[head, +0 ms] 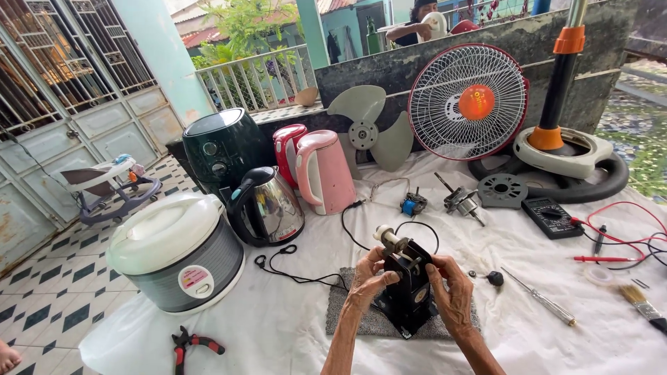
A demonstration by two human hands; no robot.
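Both my hands grip a black fan motor housing (406, 295) that stands on a grey mat (379, 321) over the white cloth. My left hand (368, 281) holds its left side near the cream knob and shaft (386, 236) at the top. My right hand (450, 290) clasps its right side. A black cable (299, 278) trails left from the housing.
Rice cooker (174, 250), steel kettle (267, 205), pink kettle (323, 170), red kettle (287, 149) and air fryer (222, 146) stand at left. Fan blade (365, 132), fan grille (467, 103), fan base (556, 149), multimeter (551, 217), screwdriver (542, 298), brush (643, 305), pliers (191, 344) lie around.
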